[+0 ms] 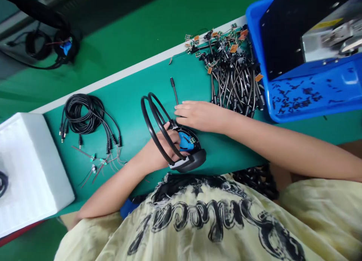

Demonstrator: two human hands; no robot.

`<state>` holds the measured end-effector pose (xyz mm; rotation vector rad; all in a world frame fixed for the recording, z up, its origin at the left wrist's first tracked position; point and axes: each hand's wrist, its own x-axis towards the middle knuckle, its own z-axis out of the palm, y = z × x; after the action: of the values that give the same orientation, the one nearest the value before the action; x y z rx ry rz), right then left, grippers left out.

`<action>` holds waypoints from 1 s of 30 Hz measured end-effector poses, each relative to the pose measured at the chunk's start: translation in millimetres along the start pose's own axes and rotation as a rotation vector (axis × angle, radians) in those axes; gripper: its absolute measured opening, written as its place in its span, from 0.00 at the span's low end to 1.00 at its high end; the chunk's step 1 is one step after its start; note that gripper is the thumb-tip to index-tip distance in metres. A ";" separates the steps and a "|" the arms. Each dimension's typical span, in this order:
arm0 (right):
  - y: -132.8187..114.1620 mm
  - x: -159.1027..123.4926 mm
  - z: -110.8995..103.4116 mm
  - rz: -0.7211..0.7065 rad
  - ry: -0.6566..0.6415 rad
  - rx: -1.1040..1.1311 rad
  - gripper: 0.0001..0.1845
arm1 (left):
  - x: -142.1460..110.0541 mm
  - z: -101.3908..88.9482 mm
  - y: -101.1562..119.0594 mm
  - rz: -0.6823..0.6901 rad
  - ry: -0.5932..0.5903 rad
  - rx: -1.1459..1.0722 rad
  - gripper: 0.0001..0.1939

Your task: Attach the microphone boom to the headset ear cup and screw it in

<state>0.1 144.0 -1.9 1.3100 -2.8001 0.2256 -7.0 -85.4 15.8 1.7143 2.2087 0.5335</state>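
A black headset point(188, 161) with a double-hoop headband stands on the green bench in front of me. One ear cup is open, showing a blue inner shell point(185, 141) and a small green circuit board point(192, 140). My left hand point(166, 146) reaches through the headband, its fingers closed around the ear cup. From the other side, my right hand point(195, 115) bends its fingers over the base of a thin microphone boom point(174, 90) at the ear cup's edge. The boom's tip points away from me. The right thumb is hidden.
Several black microphone booms with small boards point(233, 78) lie piled at the right. Beside them is a blue tray point(311, 112) with small black pieces and a black machine point(285, 38). Coiled black cables point(82, 114) and a white box point(36, 170) are at the left.
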 end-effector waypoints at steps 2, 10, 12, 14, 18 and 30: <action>2.0 -1.0 -0.3 -0.046 -0.020 -0.037 0.10 | -0.9 11.1 0.7 0.009 -0.013 0.070 0.17; -16.3 -31.4 -53.4 -0.126 -0.043 -0.171 0.11 | -6.6 18.3 12.7 -0.046 -0.009 0.166 0.13; -36.0 -51.3 -70.5 -0.074 -0.038 -0.132 0.09 | -10.4 19.2 16.5 -0.055 -0.001 0.168 0.15; -59.3 -71.9 -80.8 0.024 -0.042 -0.066 0.10 | -13.8 20.7 20.3 -0.063 -0.023 0.172 0.20; -103.3 -102.5 -74.7 0.239 -0.067 0.002 0.19 | -15.4 25.3 25.3 -0.091 -0.046 0.210 0.35; -144.9 -98.5 -19.0 0.711 0.114 0.340 0.26 | -18.2 29.7 19.1 -0.017 -0.027 0.242 0.25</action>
<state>174.0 130.1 23.6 0.2432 -3.0840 0.7904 27.2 -95.6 -1.7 1.8037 2.3459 0.2442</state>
